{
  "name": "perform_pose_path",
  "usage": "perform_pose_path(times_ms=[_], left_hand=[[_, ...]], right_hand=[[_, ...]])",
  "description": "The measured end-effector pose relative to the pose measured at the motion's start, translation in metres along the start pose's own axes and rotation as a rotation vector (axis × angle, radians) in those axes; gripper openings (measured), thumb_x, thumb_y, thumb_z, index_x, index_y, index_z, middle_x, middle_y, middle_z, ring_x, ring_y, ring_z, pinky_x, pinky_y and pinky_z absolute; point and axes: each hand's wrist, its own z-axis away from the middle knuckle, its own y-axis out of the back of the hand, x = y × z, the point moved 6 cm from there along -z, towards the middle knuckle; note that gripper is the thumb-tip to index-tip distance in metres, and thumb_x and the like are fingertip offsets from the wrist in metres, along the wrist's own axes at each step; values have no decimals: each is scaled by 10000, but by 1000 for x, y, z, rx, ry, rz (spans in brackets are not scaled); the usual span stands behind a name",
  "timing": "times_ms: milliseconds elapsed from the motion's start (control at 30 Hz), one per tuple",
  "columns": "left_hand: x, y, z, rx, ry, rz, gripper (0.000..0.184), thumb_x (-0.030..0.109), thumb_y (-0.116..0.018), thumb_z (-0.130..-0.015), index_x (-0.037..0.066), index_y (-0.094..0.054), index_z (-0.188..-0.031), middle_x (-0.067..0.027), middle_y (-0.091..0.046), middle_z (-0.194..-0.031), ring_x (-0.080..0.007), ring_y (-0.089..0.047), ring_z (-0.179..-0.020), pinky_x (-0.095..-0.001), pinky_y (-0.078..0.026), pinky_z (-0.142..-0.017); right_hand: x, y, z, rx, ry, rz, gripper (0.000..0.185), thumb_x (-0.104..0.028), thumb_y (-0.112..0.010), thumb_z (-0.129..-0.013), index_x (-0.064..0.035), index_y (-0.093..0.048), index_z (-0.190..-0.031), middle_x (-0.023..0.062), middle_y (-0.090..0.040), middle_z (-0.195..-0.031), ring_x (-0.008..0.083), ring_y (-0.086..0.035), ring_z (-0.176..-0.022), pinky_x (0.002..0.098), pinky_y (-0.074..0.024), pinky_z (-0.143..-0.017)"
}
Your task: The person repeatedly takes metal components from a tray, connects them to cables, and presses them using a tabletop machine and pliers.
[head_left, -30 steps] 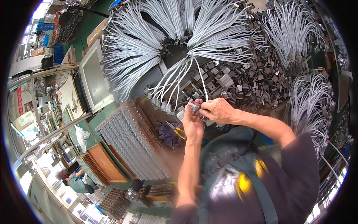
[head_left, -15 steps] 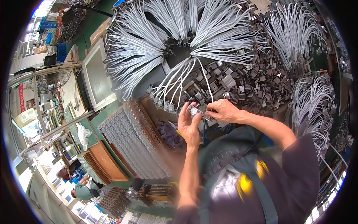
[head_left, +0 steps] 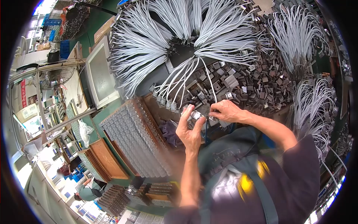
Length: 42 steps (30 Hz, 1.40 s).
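My left hand (head_left: 189, 130) is raised, thumb and fingers on either side of a small silver metal housing (head_left: 196, 115). Right beside it, my right hand (head_left: 228, 112) is closed in a pinch where a white cable (head_left: 211, 83) runs down to the fingertips. What exactly sits under those fingertips is partly hidden. Just beyond my hands, several white cables (head_left: 181, 86) end in metal housings (head_left: 167, 105) at the table edge. Loose metal pieces (head_left: 257, 80) lie heaped behind my right hand.
Bundles of white cables (head_left: 141, 48) fan out over the round work surface. More cable bundles hang at the right (head_left: 296, 35). Left of me stand stacked trays of grey parts (head_left: 130, 136). A person (head_left: 88, 192) is in the far lower left, near a wooden board (head_left: 108, 158).
The view has shifted slightly. My left fingers have straightened and the housing between them shows more plainly. My right hand keeps its pinch close beside it.
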Motion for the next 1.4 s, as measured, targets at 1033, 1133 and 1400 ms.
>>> perform_pose_path(times_ms=[1033,1133,1400], left_hand=[[20,110,98,611,117,278,628,60,-790,-880,-40,-511,-1433,-192,-655,-1307,-165,-643,-1052,-275,-524,-917],[20,118,105,578,80,80,650,60,-794,-876,-48,-495,-1443,-191,-646,-1324,-167,-634,-1093,-275,-523,-923],[11,126,113,649,107,239,593,75,-803,-872,-55,-549,-1392,-190,-639,-1335,-149,-628,-1059,-264,-539,-870]], right_hand=[[-44,-260,-97,-177,301,722,548,-133,-669,-824,107,-533,-1298,165,-715,-753,257,-729,-663,375,-560,-564],[-34,-266,-102,-88,295,775,604,-137,-704,-788,64,-539,-1332,134,-709,-781,238,-723,-652,328,-557,-536],[-33,-267,-119,-246,75,811,495,-99,-714,-788,54,-617,-1248,204,-674,-1007,235,-740,-822,318,-600,-615]])
